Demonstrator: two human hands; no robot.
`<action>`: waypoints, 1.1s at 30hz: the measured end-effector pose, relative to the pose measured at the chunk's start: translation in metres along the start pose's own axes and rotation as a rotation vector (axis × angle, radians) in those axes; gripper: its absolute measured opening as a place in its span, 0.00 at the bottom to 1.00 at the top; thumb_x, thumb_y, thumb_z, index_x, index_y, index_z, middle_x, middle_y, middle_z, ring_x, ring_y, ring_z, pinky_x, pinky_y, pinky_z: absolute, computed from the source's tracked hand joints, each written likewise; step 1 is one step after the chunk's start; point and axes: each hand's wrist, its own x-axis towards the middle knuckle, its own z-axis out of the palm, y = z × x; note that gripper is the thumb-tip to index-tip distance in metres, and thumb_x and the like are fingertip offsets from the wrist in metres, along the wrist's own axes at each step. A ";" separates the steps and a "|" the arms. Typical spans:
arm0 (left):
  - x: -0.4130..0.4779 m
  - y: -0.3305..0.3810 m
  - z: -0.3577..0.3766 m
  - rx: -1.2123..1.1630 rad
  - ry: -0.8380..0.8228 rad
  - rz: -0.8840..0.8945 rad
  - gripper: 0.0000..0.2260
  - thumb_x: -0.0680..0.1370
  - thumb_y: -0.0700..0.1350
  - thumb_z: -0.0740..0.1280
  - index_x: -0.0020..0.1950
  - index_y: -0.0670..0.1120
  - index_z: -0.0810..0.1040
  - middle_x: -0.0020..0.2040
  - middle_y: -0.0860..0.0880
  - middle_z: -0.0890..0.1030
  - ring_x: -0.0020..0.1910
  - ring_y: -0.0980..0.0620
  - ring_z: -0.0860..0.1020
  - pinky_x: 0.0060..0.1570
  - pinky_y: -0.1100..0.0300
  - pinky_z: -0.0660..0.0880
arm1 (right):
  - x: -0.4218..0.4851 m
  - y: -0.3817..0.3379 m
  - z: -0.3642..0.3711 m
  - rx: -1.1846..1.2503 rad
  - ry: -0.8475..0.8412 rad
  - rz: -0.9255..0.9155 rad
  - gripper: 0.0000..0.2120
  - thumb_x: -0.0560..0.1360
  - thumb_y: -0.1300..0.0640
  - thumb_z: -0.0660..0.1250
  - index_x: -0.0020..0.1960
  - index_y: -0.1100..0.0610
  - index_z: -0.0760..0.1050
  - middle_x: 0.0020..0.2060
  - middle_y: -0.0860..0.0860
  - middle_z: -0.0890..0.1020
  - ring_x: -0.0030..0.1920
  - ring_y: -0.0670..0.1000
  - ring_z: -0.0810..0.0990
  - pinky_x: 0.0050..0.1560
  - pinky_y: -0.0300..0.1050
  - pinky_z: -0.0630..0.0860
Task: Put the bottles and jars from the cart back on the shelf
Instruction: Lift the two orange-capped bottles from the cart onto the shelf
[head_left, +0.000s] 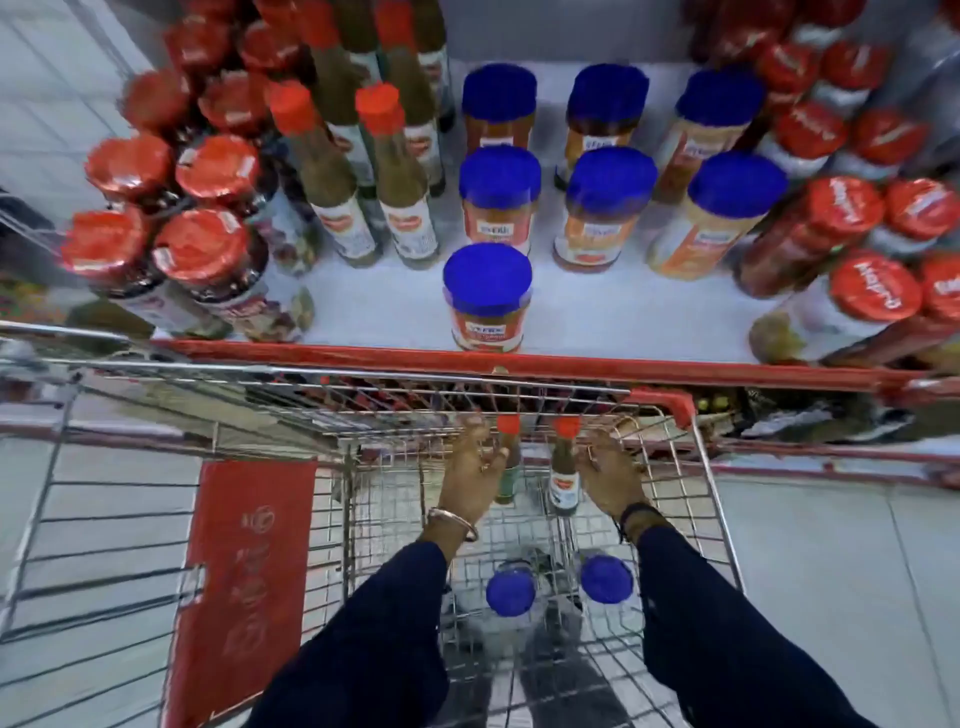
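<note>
Pickup step: both hands are down in the cart (711, 467), lower centre of frame, each at a red-capped sauce bottle. Left hand (470, 475) has fingers curled around the left bottle (508, 457), looks like a wrap grip at the neck. Right hand (613, 475) is curled against the right bottle (563, 470); contact looks likely but I can't tell if the grip has closed. Two blue-lidded jars (510, 588) sit upright on the cart floor nearer the bottom of frame, untouched. Shelf (597, 312) fills the upper half: same red-capped bottles (395, 176) upper centre-left, blue-lidded jars (488, 291) in the middle with open gaps at front right. Next move, my read: lift both bottles straight up over the cart rim, then place them beside the matching bottles. Labels too blurred to read; red lids at right carry white script, illegible.
</note>
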 end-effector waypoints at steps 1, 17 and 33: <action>0.007 -0.002 0.006 -0.045 0.009 -0.010 0.13 0.75 0.38 0.65 0.58 0.37 0.72 0.52 0.48 0.76 0.53 0.49 0.76 0.49 0.72 0.68 | 0.008 0.003 0.003 0.053 -0.015 0.000 0.21 0.79 0.53 0.58 0.69 0.61 0.66 0.66 0.60 0.73 0.65 0.60 0.73 0.63 0.50 0.69; 0.028 0.009 0.009 -0.023 -0.013 -0.183 0.10 0.72 0.35 0.68 0.53 0.37 0.75 0.43 0.45 0.79 0.37 0.58 0.77 0.34 0.72 0.72 | 0.014 0.003 0.005 0.416 0.070 -0.013 0.12 0.70 0.64 0.70 0.53 0.60 0.76 0.52 0.57 0.83 0.54 0.56 0.80 0.62 0.56 0.74; -0.068 0.059 -0.083 0.088 0.179 0.103 0.13 0.69 0.44 0.74 0.51 0.44 0.79 0.43 0.48 0.82 0.41 0.51 0.78 0.39 0.65 0.70 | -0.101 -0.070 -0.043 0.236 0.132 -0.325 0.15 0.68 0.58 0.74 0.53 0.52 0.76 0.48 0.49 0.82 0.48 0.46 0.80 0.50 0.36 0.76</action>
